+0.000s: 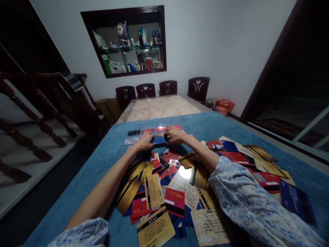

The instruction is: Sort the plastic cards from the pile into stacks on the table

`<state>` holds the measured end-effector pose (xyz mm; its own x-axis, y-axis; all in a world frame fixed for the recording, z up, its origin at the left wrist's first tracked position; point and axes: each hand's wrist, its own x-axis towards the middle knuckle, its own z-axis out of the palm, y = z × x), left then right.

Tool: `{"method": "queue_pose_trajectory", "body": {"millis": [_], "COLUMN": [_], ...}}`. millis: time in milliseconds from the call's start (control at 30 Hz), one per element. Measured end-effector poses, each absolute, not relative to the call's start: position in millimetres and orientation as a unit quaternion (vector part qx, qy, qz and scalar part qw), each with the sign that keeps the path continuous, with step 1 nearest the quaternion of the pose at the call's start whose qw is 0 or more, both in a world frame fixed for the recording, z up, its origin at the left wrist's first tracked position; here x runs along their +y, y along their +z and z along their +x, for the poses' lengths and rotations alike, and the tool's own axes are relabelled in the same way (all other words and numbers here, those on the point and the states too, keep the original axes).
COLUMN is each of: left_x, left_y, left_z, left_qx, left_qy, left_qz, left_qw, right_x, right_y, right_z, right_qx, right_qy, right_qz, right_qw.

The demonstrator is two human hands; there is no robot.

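Note:
A blue card (159, 140) is held by its two short ends between my hands, low over the blue cloth or just touching it; I cannot tell which. My left hand (145, 141) grips the left end with bent fingers, and my right hand (175, 136) pinches the right end. Around them are cards set out in rows: a black card (134, 132), a red card (147, 130), another red card (161, 129) and a silver card (131, 141). An orange-edged card (160, 134) shows just behind the blue one. My fingers partly cover other cards.
A loose heap of gold, red, blue and cream cards, with a gold card (154, 192) on top, lies under my forearms. More cards, including a red card (267, 179), spread to the right. The blue cloth (102, 164) covers the near table; chairs (145, 91) stand beyond.

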<state>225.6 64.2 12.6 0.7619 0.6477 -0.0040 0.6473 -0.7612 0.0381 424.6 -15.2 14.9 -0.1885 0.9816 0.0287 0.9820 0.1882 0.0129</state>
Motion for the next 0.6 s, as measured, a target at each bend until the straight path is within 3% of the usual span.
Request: {"method": "queue_pose_trajectory", "body": {"millis": [600], "left_x": [90], "left_y": [24], "left_z": [199], "left_qx": [0.399], "left_qy": [-0.049], "left_qz": [0.916], "left_qw": [-0.011], "right_x": [28], "right_y": [18], "right_z": [389], "right_qx": [-0.764], "right_qy": [0.000], "right_qz": [-0.645], "right_qw": [-0.012]}}
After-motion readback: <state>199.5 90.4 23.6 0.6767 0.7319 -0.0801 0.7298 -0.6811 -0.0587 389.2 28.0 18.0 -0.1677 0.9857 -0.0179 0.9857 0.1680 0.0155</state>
